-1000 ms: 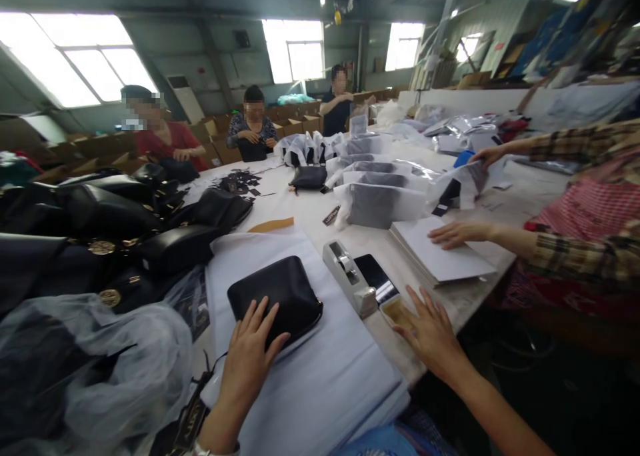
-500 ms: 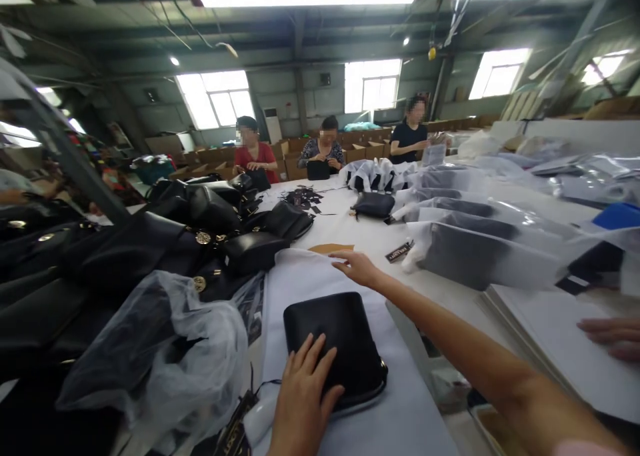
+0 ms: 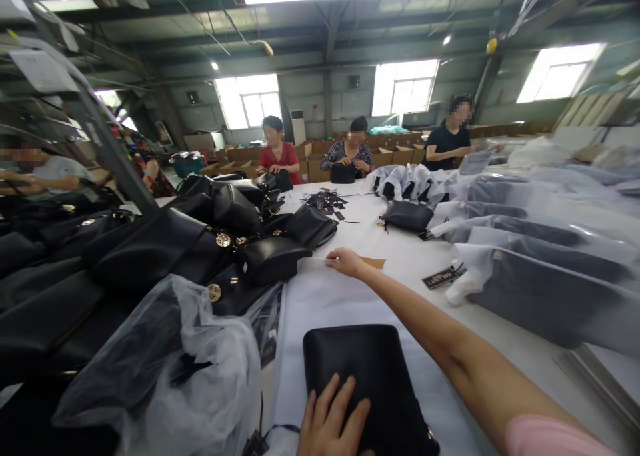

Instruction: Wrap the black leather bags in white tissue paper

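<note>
A black handbag [image 3: 365, 353] lies flat on a stack of thin white sheets [image 3: 320, 296] in front of me. My left hand [image 3: 333, 419] rests on its lower part, fingers spread out and flat. At the far end of the stack, my right hand [image 3: 345, 263] pinches the edge of the top white sheet between thumb and fingers. A brown piece of card or paper [image 3: 375, 263] sticks out beyond that edge. By my left wrist, a dark cord and hang tag [image 3: 256, 443] show at the bottom of the view.
Black handbags [image 3: 240, 209] are heaped at left, with a crumpled translucent bag [image 3: 210, 369] before them. Wrapped bags [image 3: 540, 296] stand in a row at right, near a loose hang tag [image 3: 440, 277]. Several co-workers sit or stand across the table. A metal post [image 3: 110, 143] rises at left.
My right hand has moved from reaching with extended fingers to pinching the sheet's far edge. My left hand stays on the handbag. The view has swung left, and the hand at far right is out of sight.
</note>
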`<state>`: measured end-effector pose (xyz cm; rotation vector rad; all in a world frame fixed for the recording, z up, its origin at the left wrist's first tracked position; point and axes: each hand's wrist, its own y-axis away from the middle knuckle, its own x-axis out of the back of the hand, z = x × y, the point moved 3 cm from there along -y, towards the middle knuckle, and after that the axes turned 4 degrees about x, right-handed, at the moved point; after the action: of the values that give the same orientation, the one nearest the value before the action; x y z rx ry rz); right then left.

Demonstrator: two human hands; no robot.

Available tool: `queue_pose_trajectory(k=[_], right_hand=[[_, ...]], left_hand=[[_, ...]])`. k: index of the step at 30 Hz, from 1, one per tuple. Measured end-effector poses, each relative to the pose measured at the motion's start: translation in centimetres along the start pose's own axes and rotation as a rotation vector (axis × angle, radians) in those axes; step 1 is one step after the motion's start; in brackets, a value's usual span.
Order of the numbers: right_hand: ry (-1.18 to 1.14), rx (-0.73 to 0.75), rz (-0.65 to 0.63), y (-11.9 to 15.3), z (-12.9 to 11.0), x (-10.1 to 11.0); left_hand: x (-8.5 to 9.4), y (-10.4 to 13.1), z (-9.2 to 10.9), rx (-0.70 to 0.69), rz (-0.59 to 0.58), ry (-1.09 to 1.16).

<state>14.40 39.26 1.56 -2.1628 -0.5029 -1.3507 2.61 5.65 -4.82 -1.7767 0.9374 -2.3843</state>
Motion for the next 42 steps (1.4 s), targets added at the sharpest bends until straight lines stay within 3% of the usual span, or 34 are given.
queue_pose_trajectory(k=[5, 8, 10, 14, 18, 21, 25, 35, 39, 42], right_hand=[[0.017, 0.120, 0.143, 3.6, -3.5, 3.7], [0.026, 0.220, 0.208, 7.2, -7.3, 5.9], [0.033, 0.282, 0.247, 10.1, -10.2, 6.8], [0.149, 0.445, 0.303, 17.0, -15.8, 6.9], [0.298, 0.483, 0.252, 22.8, -18.9, 5.9], [0.374, 0.385, 0.185, 25.3, -18.5, 6.0], [0.436, 0.213, 0.163, 27.4, -16.3, 6.7], [0.330, 0.174, 0.296, 31.7, -15.6, 3.1], [0.321, 0.157, 0.321, 32.2, -15.3, 1.9], [0.315, 0.127, 0.323, 32.6, -15.3, 1.4]], left_hand=[[1.4, -0.4, -0.2, -0.053, -0.061, 0.061], [3.7, -1.1, -0.1, -0.056, -0.060, 0.118], [6.0, -2.0, -0.1, 0.030, 0.033, 0.095], [10.6, -4.3, 0.3, 0.097, 0.297, -0.097], [12.2, -5.5, 0.0, 0.072, 0.212, -0.181], [12.0, -4.8, -0.4, 0.020, 0.126, -0.180], [11.5, -2.7, -0.7, -0.015, 0.124, -0.173], [9.8, -0.1, -1.4, -0.014, -0.025, -0.161], [9.0, -1.1, 0.3, -0.067, -0.050, -0.119], [7.4, -1.9, 2.3, -0.157, -0.148, -0.065]])
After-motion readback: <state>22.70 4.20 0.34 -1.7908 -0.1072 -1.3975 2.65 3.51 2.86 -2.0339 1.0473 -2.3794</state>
